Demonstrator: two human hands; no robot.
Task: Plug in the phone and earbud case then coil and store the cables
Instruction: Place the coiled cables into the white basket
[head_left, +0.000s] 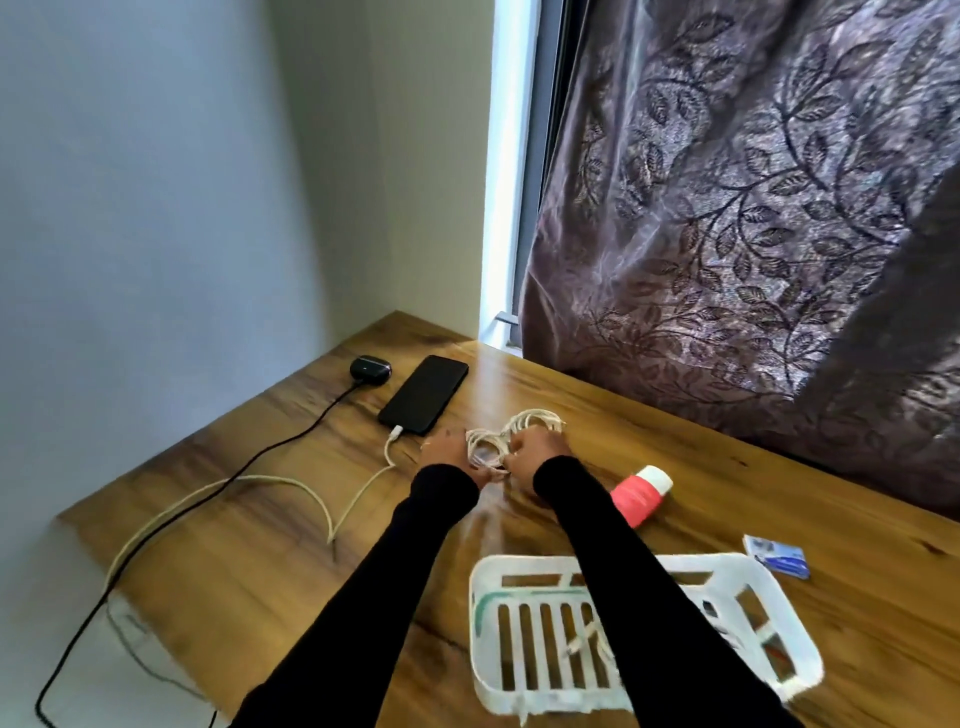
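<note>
Table (291, 551) carries everything; basket (789, 613) sits nearest, seemingly awaiting cables; phone (423, 393) and case (370, 369) lie plugged in at the far corner. Left hand (445, 452) and right hand (535, 449) both pinch the coil (498, 434) between them, probably to keep its loops from springing apart.

Both arms in black sleeves reach forward over the wooden table (291, 525), converging toward each other. The left hand (445, 453) lies low near the table top, fingers spread outward. The right hand (536, 450), just beside it, is curled palm-down with fingers bent. Both hands grip a coiled white cable (498, 439) between them.
</note>
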